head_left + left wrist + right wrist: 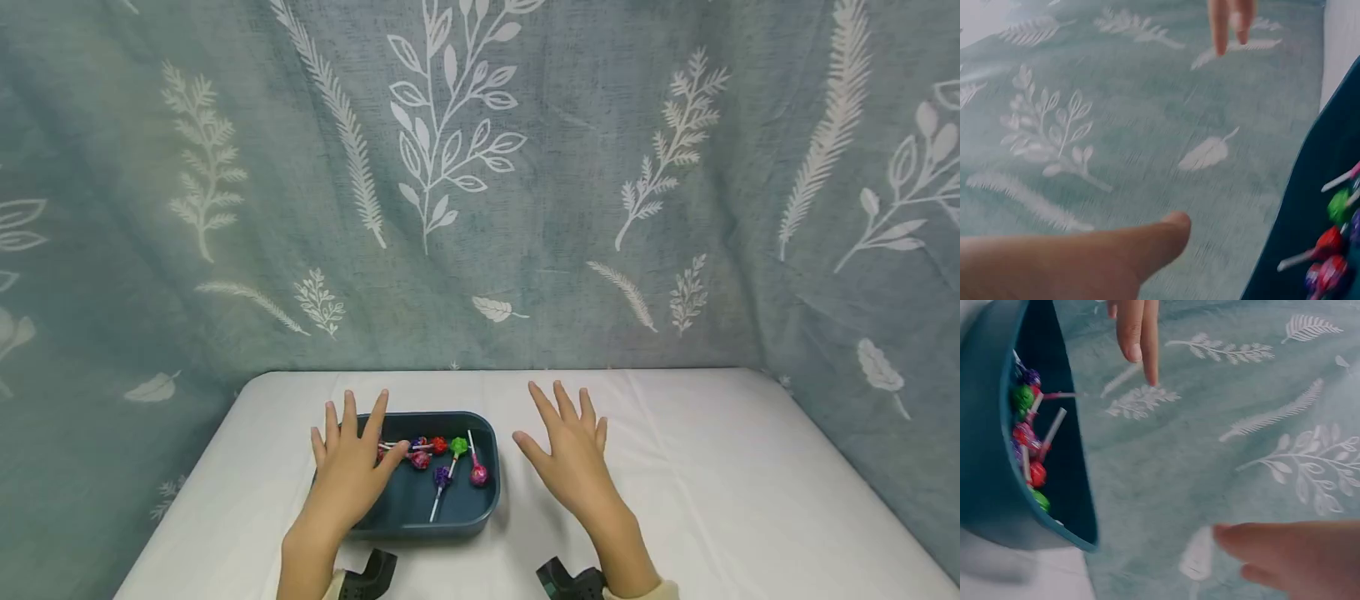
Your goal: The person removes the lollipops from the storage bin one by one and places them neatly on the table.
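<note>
A dark teal rectangular bin [408,528] stands on the white-covered table, left of centre, with several wrapped lollipops inside. Among them are a green lollipop [458,447], a purple lollipop [442,477] and a pink lollipop [478,475] near its right wall. My left hand [347,471] is over the bin's left part with fingers spread, hiding that side and some of the candy. To the right of the bin, my right hand [573,462] hovers over the table, fingers spread as well. Neither hand holds anything.
A white cloth [720,483] covers the table. Behind and around it hangs a grey-green curtain [555,308] printed with white leaves. Dark wrist camera mounts [369,575] show at the bottom, one on each wrist.
</note>
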`<state>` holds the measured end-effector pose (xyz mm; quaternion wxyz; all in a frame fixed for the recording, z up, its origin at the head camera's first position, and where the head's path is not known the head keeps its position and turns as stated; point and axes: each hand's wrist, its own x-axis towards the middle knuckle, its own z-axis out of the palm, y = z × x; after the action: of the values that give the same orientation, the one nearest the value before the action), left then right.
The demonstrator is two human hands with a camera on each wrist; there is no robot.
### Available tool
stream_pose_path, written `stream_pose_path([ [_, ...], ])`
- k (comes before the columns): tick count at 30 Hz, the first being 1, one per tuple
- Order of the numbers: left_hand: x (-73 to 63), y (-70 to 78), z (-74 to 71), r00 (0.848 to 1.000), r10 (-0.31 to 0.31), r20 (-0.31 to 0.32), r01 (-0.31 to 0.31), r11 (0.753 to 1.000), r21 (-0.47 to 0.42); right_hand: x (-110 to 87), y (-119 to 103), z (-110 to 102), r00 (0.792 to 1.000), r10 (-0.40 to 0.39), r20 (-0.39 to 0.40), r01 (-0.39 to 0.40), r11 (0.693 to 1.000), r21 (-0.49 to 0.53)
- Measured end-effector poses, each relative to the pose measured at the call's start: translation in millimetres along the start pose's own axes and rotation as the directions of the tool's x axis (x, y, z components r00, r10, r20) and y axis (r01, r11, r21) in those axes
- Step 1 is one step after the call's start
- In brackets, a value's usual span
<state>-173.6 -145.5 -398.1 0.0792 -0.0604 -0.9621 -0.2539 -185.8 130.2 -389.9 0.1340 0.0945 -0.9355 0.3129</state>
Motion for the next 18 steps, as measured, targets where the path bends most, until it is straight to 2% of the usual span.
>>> stream_pose_path([
  [3,-0.7,-13.0,-8.3,0.995,-0.084,0.046,0.086,0.996,-0.039,3.4,-1,12,0.998,-0.033,-0.047,0.037,0.995,0.098],
  [7,-3.1,-36.8,-18.4,0.979,-0.181,0.097,0.192,0.976,-0.108,5.4,-1,29,0.996,-0.061,-0.064,0.075,0.969,0.237],
  [12,-4.0,-63.1,-27.1,0.964,-0.230,0.133,0.254,0.945,-0.208,9.9,4,45,0.996,-0.064,-0.055,0.079,0.928,0.364],
  [15,-4.8,-70.6,-28.8,0.955,-0.255,0.153,0.288,0.918,-0.271,14.6,6,50,0.999,-0.043,-0.034,0.053,0.910,0.411],
  [18,-6.2,-72.2,-28.9,0.942,-0.285,0.176,0.329,0.887,-0.325,19.3,7,52,0.999,-0.033,-0.007,0.033,0.898,0.438],
])
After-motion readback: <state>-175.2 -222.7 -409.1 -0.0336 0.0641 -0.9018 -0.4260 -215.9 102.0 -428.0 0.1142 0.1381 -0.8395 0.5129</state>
